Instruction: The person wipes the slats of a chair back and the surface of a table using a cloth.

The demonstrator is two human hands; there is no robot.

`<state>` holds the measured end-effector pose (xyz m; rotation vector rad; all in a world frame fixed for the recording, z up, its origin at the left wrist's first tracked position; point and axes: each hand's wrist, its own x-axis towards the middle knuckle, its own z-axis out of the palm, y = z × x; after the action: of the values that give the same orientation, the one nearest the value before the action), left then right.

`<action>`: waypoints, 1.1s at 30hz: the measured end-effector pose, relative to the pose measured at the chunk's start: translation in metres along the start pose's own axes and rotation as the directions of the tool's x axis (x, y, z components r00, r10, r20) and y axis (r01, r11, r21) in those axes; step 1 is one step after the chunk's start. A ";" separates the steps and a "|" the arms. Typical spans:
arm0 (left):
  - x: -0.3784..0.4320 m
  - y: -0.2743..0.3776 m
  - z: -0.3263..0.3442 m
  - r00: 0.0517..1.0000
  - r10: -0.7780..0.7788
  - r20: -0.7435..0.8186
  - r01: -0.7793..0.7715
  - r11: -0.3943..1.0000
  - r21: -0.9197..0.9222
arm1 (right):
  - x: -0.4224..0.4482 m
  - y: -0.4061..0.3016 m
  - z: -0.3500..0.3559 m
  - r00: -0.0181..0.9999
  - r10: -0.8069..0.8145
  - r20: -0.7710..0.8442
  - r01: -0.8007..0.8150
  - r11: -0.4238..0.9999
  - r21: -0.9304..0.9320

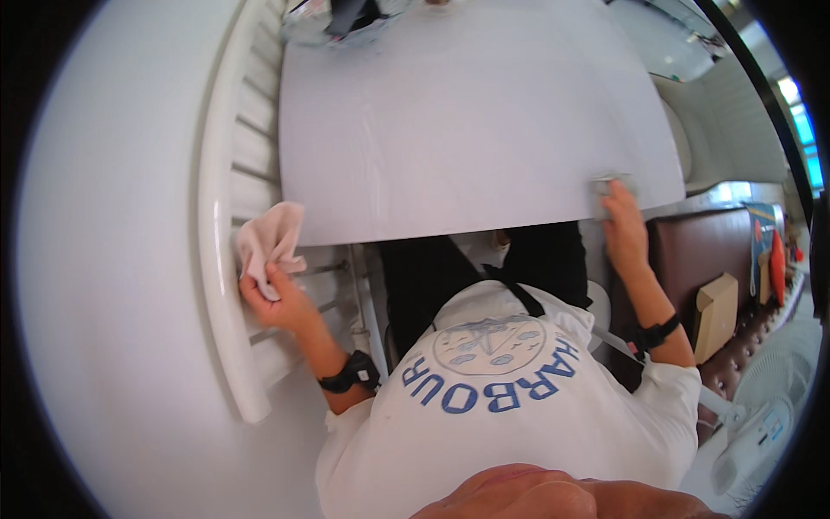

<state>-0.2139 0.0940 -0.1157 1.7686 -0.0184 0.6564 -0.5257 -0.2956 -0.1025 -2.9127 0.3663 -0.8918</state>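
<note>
My left hand [282, 301] holds a crumpled pale pink cloth [269, 240] by its lower part, just off the table's near left corner. The cloth stands up from my fingers, close to a white slatted rail [217, 227]. At the near right part of the white table [454, 123], my right hand [626, 227] has its fingers on a small greyish object [613, 181]. That object is blurred and partly covered by the fingers, so its exact kind is unclear. The tabletop looks smooth and glossy.
At the far left of the table is a black object [353, 16] amid clear, crinkled material. A pale chair [720, 130] stands beyond the right edge. Behind my right arm are a brown tufted sofa [668, 253], a cardboard box [716, 318] and a white fan [775, 376].
</note>
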 end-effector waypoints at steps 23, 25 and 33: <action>-0.019 0.036 -0.044 0.863 0.503 -0.049 -0.499 0.863 0.085 | 0.147 -0.272 0.156 0.826 -0.542 0.156 0.499 0.831 0.245; -0.017 0.028 -0.031 0.871 0.491 -0.006 -0.491 0.870 0.044 | 0.129 -0.223 0.125 0.840 -0.513 0.175 0.444 0.837 0.321; 0.007 0.010 0.065 0.920 0.380 0.093 -0.372 0.924 -0.088 | 0.145 -0.153 0.129 0.864 -0.474 0.172 0.437 0.874 0.214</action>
<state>-0.1837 0.0349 -0.1136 1.7463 -0.4622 0.8223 -0.3057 -0.1828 -0.1094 -2.9357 -0.4190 -0.5861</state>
